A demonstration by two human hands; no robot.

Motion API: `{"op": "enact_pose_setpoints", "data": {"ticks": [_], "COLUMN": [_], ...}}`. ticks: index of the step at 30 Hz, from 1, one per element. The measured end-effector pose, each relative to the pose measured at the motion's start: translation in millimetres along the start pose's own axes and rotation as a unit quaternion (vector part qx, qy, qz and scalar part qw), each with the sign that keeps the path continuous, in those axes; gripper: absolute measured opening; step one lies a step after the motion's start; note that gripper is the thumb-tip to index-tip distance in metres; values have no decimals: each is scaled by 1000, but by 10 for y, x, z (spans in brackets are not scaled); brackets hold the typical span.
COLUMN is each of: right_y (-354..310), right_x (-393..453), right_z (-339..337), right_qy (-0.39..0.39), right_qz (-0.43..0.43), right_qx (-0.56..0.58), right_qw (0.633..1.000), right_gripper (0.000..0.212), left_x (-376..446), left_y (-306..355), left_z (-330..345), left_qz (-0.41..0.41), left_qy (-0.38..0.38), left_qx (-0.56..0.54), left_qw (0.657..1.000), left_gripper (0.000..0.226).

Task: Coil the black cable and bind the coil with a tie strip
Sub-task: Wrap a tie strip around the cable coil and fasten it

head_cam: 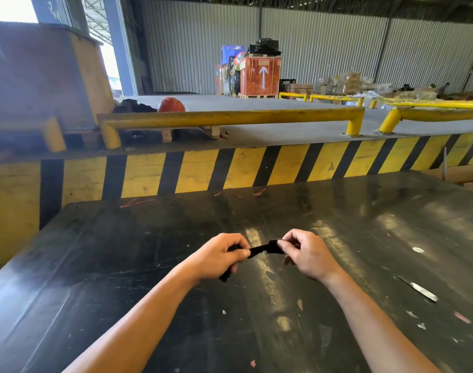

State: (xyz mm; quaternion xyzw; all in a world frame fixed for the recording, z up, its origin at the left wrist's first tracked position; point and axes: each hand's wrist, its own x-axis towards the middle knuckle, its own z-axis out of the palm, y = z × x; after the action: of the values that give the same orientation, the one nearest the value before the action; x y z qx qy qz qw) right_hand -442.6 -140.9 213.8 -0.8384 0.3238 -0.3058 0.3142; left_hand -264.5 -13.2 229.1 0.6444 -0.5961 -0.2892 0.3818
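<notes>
Your left hand (220, 255) is curled into a loose fist, thumb and forefinger pinched on one end of a black tie strip (259, 249). Your right hand (306, 254) pinches the strip's other end between thumb and fingertips, the remaining fingers folded under. The strip spans the short gap between your hands, flat, matte and fabric-like, with a slight kink near the right hand. A dark bit sticks out below the left palm, near the wrist; it is too hidden by your fingers to tell whether it is the black cable or more of the strip. A coil cannot be made out anywhere. Both hands hover just above the tabletop (364, 224), around the middle of its width and nearer the edge closest to you. The surface is black, smooth and faintly glossy, scuffed with pale scratches and dotted with small scraps. A thin silvery sliver (418, 288) lies towards the right edge, its nature unclear. Thin red threads (138, 202) lie along the far edge. Beyond that edge stands a wall (230, 170) painted in slanted yellow and black stripes, topped by a rounded yellow rail (230, 117). Farther back, blurred, an orange crate (259, 76) with a white arrow stands before corrugated metal sheeting.
</notes>
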Motion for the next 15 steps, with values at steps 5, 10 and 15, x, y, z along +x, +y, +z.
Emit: {"op": "enact_pose_setpoints", "data": {"ticks": [5,10,15], "right_y": [-41,-164,-270], "right_x": [-6,-71,-72], "right_z": [-15,-34,36], "right_qy": [-56,-162,-174], "right_qz": [32,47,2], "right_qx": [158,203,169], "right_qw": [985,965,970], "right_gripper": [15,35,24], "left_x": [-24,-25,5], "left_y": [40,137,221], "left_z": [-81,-171,-211], "left_qz": [-20,-5,14], "left_qy": [-45,-55,-58], "left_qx": [-71,-127,-138], "left_qw": [996,990,989], "left_gripper": [16,23,18]}}
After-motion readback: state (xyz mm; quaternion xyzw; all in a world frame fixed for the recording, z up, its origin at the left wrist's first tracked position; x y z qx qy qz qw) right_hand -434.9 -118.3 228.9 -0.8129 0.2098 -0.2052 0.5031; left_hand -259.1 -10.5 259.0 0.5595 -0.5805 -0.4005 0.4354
